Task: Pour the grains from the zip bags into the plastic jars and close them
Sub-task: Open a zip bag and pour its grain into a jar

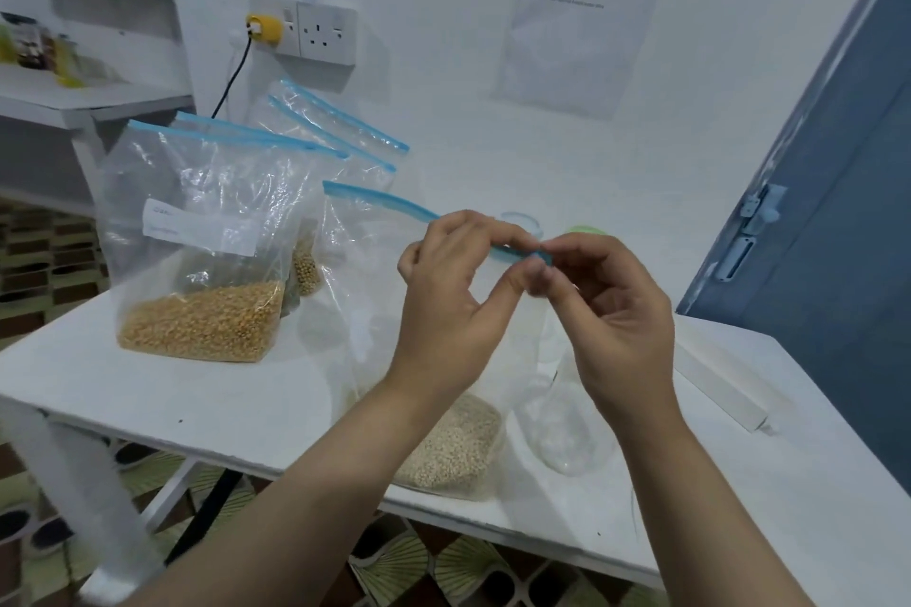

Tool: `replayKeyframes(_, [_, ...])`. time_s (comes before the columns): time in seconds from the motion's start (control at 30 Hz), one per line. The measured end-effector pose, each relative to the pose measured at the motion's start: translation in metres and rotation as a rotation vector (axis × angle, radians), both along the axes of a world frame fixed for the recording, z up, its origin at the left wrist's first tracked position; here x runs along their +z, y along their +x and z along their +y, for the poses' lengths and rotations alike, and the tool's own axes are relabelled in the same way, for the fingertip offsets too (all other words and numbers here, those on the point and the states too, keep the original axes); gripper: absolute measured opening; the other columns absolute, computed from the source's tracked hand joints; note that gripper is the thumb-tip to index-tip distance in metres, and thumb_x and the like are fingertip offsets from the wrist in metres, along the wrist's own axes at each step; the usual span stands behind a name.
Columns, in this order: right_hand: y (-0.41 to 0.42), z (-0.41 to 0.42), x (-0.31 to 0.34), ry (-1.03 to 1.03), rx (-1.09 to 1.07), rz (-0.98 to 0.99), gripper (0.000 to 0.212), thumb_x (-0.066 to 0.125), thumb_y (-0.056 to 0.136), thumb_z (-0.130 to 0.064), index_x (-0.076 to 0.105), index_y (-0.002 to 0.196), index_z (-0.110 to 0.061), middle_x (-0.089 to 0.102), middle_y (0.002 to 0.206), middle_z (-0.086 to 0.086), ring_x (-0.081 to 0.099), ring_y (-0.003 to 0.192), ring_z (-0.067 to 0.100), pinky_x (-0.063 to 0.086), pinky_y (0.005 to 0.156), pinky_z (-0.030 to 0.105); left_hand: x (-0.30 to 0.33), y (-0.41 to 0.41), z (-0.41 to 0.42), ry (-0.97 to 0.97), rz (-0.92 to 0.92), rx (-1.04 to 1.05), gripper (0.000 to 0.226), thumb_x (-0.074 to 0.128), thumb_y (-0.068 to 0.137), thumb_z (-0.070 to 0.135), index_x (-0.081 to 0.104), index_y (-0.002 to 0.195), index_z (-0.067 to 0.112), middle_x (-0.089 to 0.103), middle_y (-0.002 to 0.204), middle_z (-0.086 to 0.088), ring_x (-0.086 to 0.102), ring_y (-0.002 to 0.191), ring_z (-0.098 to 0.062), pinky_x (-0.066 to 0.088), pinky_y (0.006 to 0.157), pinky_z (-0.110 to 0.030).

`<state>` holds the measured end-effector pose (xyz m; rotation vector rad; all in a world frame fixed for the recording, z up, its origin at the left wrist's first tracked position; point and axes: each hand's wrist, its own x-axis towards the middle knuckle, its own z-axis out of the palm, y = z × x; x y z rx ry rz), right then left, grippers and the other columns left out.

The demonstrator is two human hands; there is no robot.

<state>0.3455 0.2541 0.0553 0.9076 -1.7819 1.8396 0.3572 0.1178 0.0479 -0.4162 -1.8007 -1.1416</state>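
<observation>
Worktop (236, 389): white, carrying all the bags and the jar; its near edge ran under both forearms.
Waiting bags (197, 237): a cluster stood upright at the far left, well apart from the hands; the front one held yellow grain and wore a white label, its blue zip closed.
Bag in hand (374, 271): clear, upright at centre, its base of pale grain (456, 449) resting on the worktop near the front edge, just beside the jar.
Clear jar (567, 424): lay to the right of the bag's base, below the right hand; whether it stood or tilted could not be told.
Zip strip (379, 200): blue, long axis running from upper left down to the right, ending at the meeting fingertips.
Left hand (453, 291): thumb and fingers pinched the strip's right end from the left side.
Right hand (611, 311): fingers pinched the same corner from the right, touching the left hand's tips.
Nearer hand: both sat equally on the corner, neither along the strip's length.
Coming move: judged to be parting the two lips here, then running the opening leftward along the strip.
Lids (522, 222): one clear and one green, small, lay beyond the hands.
</observation>
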Motion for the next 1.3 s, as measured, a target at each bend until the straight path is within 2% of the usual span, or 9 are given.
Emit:
replayKeyframes(0.1, [-0.007,0.002,0.002,-0.004,-0.028,-0.007,0.016,0.063,0.092,0.003,0.067,0.104,-0.008,0.069,0.090,0.006,0.068,0.081,0.023,0.056,0.079,0.030,0.007,-0.011,-0.006,-0.060,-0.049,-0.006,0.005,0.063,0.090,0.040,0.059,0.093,0.040,0.058,0.095,0.037,0.051,0.108,0.001,0.029,0.099,-0.038])
replayKeyframes(0.3, [-0.053,0.015,-0.003,-0.075,-0.186,-0.105,0.020,0.063,0.095,-0.001,0.071,0.106,-0.016,0.065,0.084,-0.007,0.066,0.076,0.018,0.055,0.083,0.032,0.011,-0.051,-0.056,-0.154,-0.127,0.289,0.003,0.061,0.088,0.037,0.061,0.091,0.037,0.061,0.092,0.021,0.048,0.111,-0.006,0.019,0.102,-0.046])
replayKeyframes(0.5, [-0.095,0.037,-0.028,-0.128,-0.383,-0.271,0.023,0.061,0.093,-0.001,0.072,0.098,-0.021,0.067,0.075,-0.008,0.065,0.071,0.015,0.057,0.089,0.044,0.017,-0.074,-0.113,-0.091,-0.365,0.392,0.007,0.064,0.092,0.030,0.059,0.089,0.033,0.062,0.092,0.018,0.050,0.111,-0.009,0.020,0.102,-0.044])
replayKeyframes(0.6, [-0.100,0.038,-0.036,-0.078,-0.489,-0.333,0.025,0.059,0.093,-0.004,0.070,0.094,-0.026,0.067,0.073,-0.008,0.068,0.073,0.016,0.057,0.089,0.042,0.011,-0.079,-0.118,0.026,-0.367,0.246,0.008,0.065,0.091,0.027,0.058,0.087,0.031,0.062,0.086,0.021,0.058,0.095,-0.005,0.037,0.103,-0.037])
replayKeyframes(0.73, [-0.098,0.036,-0.042,0.405,-0.752,0.021,0.024,0.054,0.091,-0.014,0.069,0.110,-0.017,0.061,0.107,0.004,0.054,0.104,0.025,0.049,0.091,0.042,0.006,-0.071,-0.098,0.141,-0.300,0.084,0.019,0.063,0.094,0.015,0.056,0.084,0.030,0.061,0.086,0.016,0.056,0.085,-0.010,0.043,0.080,-0.012])
replayKeyframes(0.8, [-0.095,0.032,-0.044,0.638,-0.743,0.206,0.031,0.052,0.089,-0.027,0.069,0.114,-0.023,0.057,0.120,0.004,0.044,0.118,0.027,0.040,0.099,0.045,0.011,-0.065,-0.090,0.164,-0.261,0.027,0.024,0.063,0.094,0.015,0.056,0.083,0.035,0.063,0.085,0.014,0.058,0.080,-0.008,0.043,0.076,-0.012])
replayKeyframes(0.97, [-0.075,0.003,-0.029,0.849,-0.488,0.262,0.029,0.046,0.092,-0.045,0.064,0.115,-0.041,0.044,0.147,-0.002,0.031,0.139,0.027,0.016,0.114,0.051,0.027,-0.050,-0.075,0.265,-0.239,-0.199,0.017,0.061,0.095,0.005,0.059,0.089,0.021,0.060,0.084,0.011,0.066,0.073,-0.007,0.052,0.083,-0.021])
replayKeyframes(1.1, [-0.072,-0.003,-0.017,0.818,-0.406,0.267,0.030,0.047,0.093,-0.045,0.062,0.118,-0.040,0.054,0.118,-0.009,0.048,0.119,0.010,0.019,0.111,0.059,0.036,-0.044,-0.074,0.368,-0.300,-0.347,0.010,0.060,0.095,0.002,0.059,0.092,0.012,0.059,0.087,0.001,0.065,0.071,-0.004,0.057,0.090,-0.032])
replayKeyframes(1.3, [-0.070,-0.008,-0.022,0.783,-0.471,0.363,0.034,0.054,0.093,-0.033,0.062,0.126,-0.028,0.054,0.112,0.000,0.049,0.104,0.015,0.030,0.096,0.037,-0.001,-0.044,-0.080,0.286,-0.290,-0.228,0.022,0.061,0.097,0.020,0.059,0.112,0.037,0.062,0.114,0.009,0.061,0.103,-0.003,0.046,0.094,-0.024])
